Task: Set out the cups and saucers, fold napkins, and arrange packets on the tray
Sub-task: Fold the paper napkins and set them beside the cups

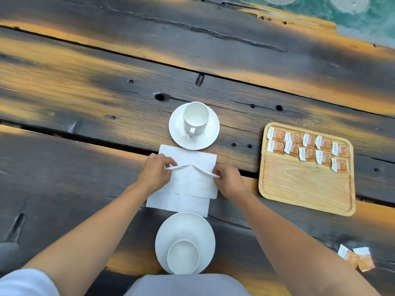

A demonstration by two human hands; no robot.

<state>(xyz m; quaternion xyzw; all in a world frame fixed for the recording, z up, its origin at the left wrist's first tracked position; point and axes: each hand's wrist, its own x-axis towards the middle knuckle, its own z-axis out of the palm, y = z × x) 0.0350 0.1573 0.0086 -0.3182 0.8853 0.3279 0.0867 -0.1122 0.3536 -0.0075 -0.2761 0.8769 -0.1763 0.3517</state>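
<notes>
Both hands — left hand [154,171], right hand [228,181] — pinch the white napkin [188,180] on the counter [85,99] between two saucers. Thin, limp, tearable paper, I judge — best held at edges.

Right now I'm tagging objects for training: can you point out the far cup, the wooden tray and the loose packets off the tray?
far cup [196,117], head view, inner wall.
wooden tray [305,186], head view, bare lower floor.
loose packets [355,258], head view, middle of the pile.
</notes>
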